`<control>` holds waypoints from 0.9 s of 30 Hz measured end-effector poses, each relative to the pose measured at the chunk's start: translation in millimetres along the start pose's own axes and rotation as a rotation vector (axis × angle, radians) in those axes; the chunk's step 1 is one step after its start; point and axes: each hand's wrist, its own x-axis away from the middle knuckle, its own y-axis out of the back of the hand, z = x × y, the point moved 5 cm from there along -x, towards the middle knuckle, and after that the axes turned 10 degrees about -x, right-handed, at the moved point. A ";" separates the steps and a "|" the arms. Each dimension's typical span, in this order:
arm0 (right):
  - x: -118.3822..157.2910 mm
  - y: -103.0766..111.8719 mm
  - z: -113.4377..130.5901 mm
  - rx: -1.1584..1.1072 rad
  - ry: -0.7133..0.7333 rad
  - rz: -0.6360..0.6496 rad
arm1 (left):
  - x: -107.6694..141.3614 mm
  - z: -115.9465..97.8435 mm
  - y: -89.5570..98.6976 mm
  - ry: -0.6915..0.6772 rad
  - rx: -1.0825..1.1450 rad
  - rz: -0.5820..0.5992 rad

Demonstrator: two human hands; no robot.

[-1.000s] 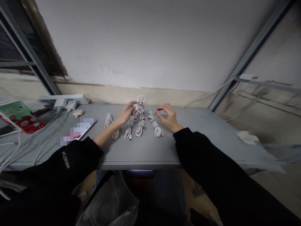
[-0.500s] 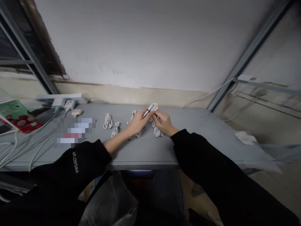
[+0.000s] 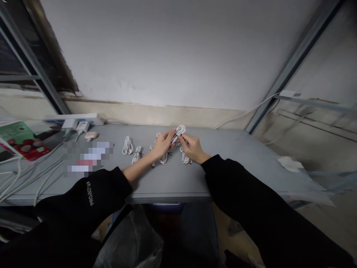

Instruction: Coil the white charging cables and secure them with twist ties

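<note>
My left hand (image 3: 163, 145) and my right hand (image 3: 192, 147) meet above the middle of the grey table (image 3: 231, 167). Between their fingertips they pinch a coiled white cable (image 3: 180, 131), with a thin black tie near the fingers. Several other bundled white cables lie on the tabletop. One small coil (image 3: 127, 145) and another (image 3: 136, 155) lie left of my left hand. A further coil (image 3: 164, 158) lies beneath that hand, and one (image 3: 185, 157) sits just below my right hand, partly hidden.
A white power strip (image 3: 74, 120) with plugged-in chargers stands at the back left, near a small pale pouch (image 3: 91, 136). Further left lie a green and red printed box (image 3: 26, 141), a pixelated flat item (image 3: 87, 158) and loose white cables (image 3: 16, 182). A crumpled white cloth (image 3: 290, 163) lies at the right.
Over the last second, my left hand has carried the coil rightward from the back of the group, and my right hand has closed on it too. Both now hold it slightly lower, with little change since the previous frame.
</note>
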 end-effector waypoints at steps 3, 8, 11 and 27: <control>0.2 1.4 -0.2 0.020 0.012 -0.019 | 0.4 -1.6 -1.5 0.038 0.041 0.037; 1.2 3.3 -2.4 0.020 0.012 -0.045 | -1.9 2.3 -3.2 0.023 0.099 0.085; 3.5 0.4 -5.9 0.009 -0.031 -0.019 | -3.7 6.8 -1.3 0.009 0.110 0.069; 0.8 -0.3 -9.7 0.186 -0.012 0.055 | 0.3 3.4 -7.4 -0.064 0.021 0.110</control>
